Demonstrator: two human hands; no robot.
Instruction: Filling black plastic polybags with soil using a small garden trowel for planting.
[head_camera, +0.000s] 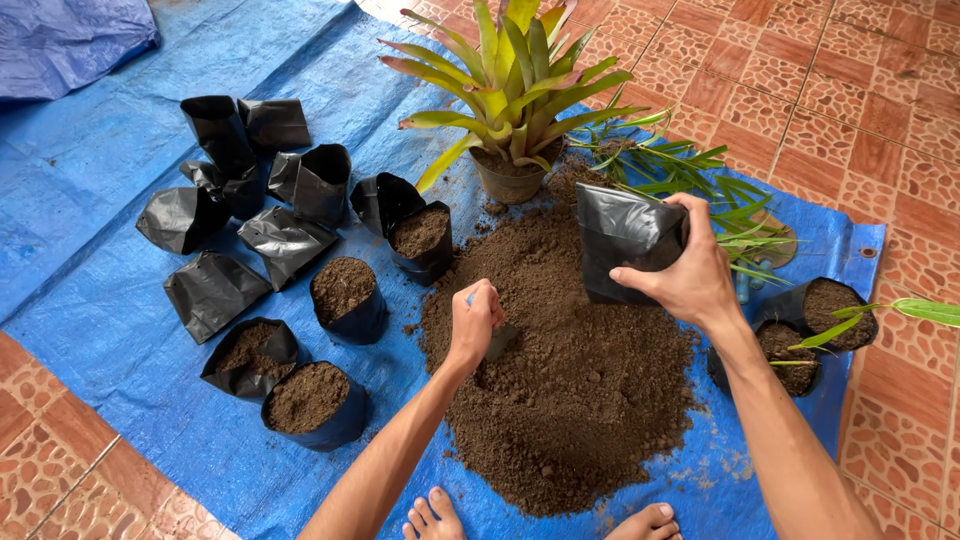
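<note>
Terracotta floor tiles (860, 120) carry our blue tarp (90, 190), with the soil heap (560, 370) at centre frame. We judge the bag-filling step is in hand: our left hand (476, 320) is closed on a small scoop (500, 340), half buried so we cannot tell its shape, and our right hand (690, 270) pinches the rim of an empty black grow bag (620, 240) over the heap. Next comes lifting soil into that bag's mouth. Filled bags (345, 290) stand centre left, empty bags (215, 290) further left. A potted bromeliad (510, 90) and green cuttings (690, 170) crowd the top.
</note>
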